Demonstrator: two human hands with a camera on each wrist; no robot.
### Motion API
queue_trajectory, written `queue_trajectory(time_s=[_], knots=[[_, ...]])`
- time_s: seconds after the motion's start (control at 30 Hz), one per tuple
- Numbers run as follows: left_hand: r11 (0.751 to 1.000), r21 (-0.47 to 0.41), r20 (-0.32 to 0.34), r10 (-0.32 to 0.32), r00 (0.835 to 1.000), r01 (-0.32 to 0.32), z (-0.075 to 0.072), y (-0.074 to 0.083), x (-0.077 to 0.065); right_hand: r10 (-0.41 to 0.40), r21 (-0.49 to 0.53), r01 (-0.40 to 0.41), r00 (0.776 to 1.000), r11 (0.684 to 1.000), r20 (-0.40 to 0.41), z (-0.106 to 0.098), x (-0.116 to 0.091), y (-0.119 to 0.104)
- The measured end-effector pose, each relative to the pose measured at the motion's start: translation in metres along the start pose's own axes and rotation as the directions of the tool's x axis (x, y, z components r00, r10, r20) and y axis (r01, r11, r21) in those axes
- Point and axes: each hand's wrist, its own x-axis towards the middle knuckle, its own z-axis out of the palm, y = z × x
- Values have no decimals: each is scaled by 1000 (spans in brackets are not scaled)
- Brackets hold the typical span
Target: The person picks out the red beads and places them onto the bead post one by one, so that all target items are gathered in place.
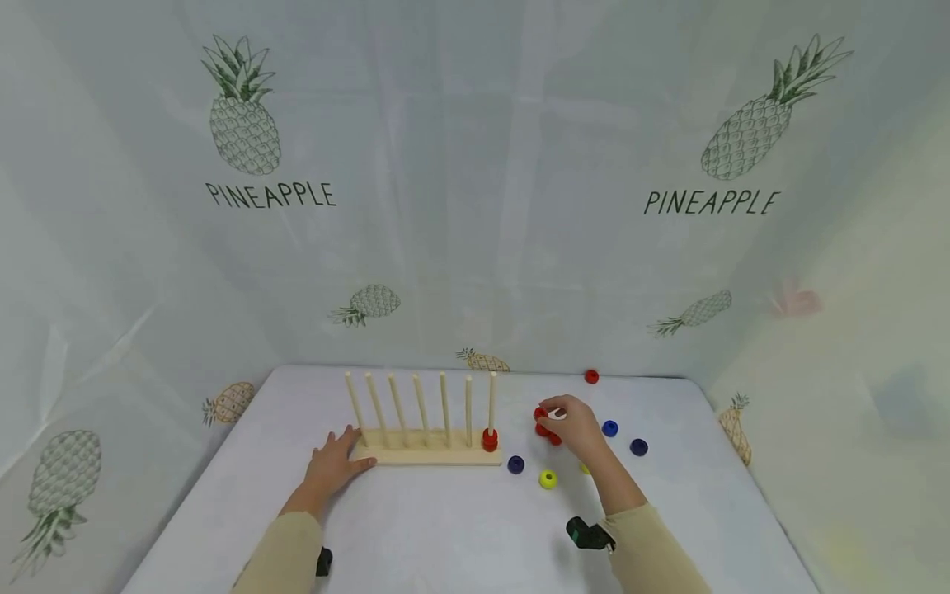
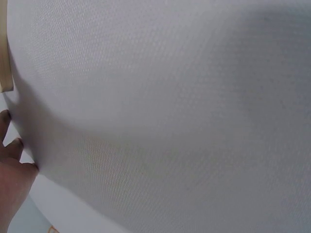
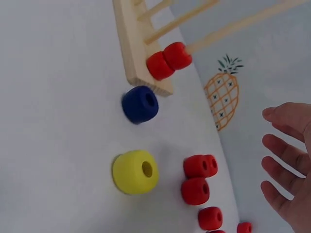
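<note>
My left hand (image 1: 331, 464) rests at the left end of a wooden peg rack (image 1: 445, 456), its fingers spread and thumb along the front edge. In the left wrist view, only part of that hand (image 2: 14, 179) and a corner of the rack (image 2: 6, 68) show. Two red beads (image 3: 167, 60) are stacked on the rack's rightmost rod. My right hand (image 1: 577, 425) hovers by a cluster of red beads (image 1: 543, 427) to the right of the rack. In the right wrist view its fingers (image 3: 286, 150) are apart and loosely curved, with nothing between them.
Between the rack and my right hand lie a dark blue bead (image 1: 515, 465) and a yellow bead (image 1: 547, 479). Farther right are a blue bead (image 1: 610, 428) and another dark bead (image 1: 639, 447). A lone red bead (image 1: 591, 376) lies by the back edge, near the pineapple-print curtain (image 1: 475, 247).
</note>
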Motion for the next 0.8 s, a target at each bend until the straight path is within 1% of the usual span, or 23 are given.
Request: queue_trajectory(time_s=[0.1,0.3,0.4,0.57,0.8], knots=[[1000,6,-3,2,1000,-2,-1,2,-1,19,2,-19,1000,1000,-7,2,1,10],[1000,17,26,-19,999,18,-1,5,-1,45,6,-45,999,999,7,2,5,25],[1000,-2,19,-10,1000,10,-3,5,2,54,8,-54,999,999,0,4,9,28],[1000,-12,38,-11,999,11,-4,6,4,84,4,-84,996,996,9,4,12,32],[1000,17,57,-27,998,26,0,-2,10,90,-3,-90,996,996,21,6,12,37]])
